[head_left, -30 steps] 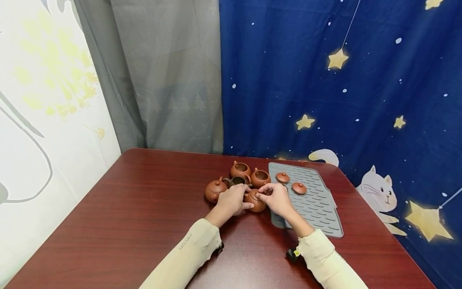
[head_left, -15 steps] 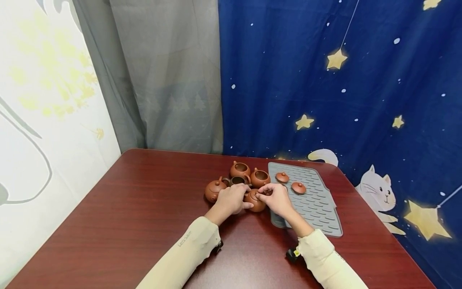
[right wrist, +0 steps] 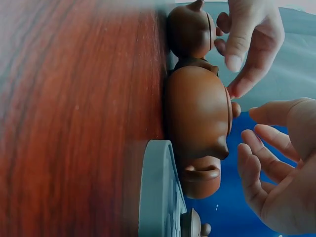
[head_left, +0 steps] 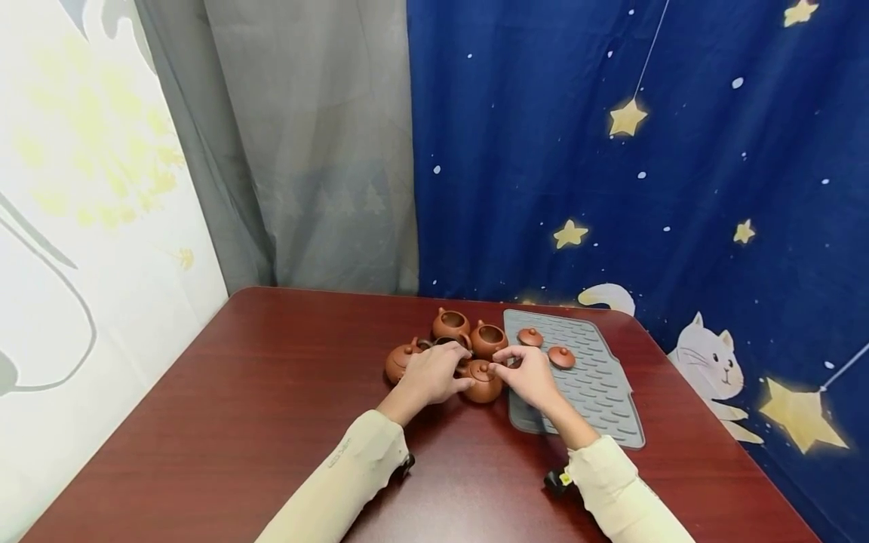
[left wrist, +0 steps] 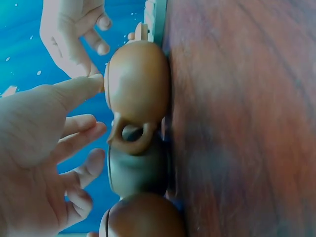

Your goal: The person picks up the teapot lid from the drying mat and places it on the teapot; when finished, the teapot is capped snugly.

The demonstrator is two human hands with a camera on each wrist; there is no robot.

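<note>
A reddish-brown clay teapot point(head_left: 483, 391) stands at the front right of a cluster, its lid on. Beside its lid knob my right hand point(head_left: 532, 375) hovers with bent, parted fingers; the right wrist view shows a gap between those fingers and the knob point(right wrist: 236, 109). My left hand point(head_left: 433, 375) is over the teapots, its thumb tip close to the lidded pot's rim in the left wrist view; contact is unclear. Partly behind that hand are another lidded teapot point(head_left: 396, 366) and a dark teapot point(head_left: 444, 341). Two lidless brown teapots point(head_left: 443, 327) stand behind.
A grey ridged mat point(head_left: 597, 407) lies to the right of the teapots, with two loose brown lids point(head_left: 530, 338) on its left part. The dark red table point(head_left: 237, 422) has its far edge against grey and blue curtains point(head_left: 502, 151).
My right hand has let go of the lid knob and drawn slightly back to the right. The lid stays on the front teapot. My left hand has shifted slightly left.
</note>
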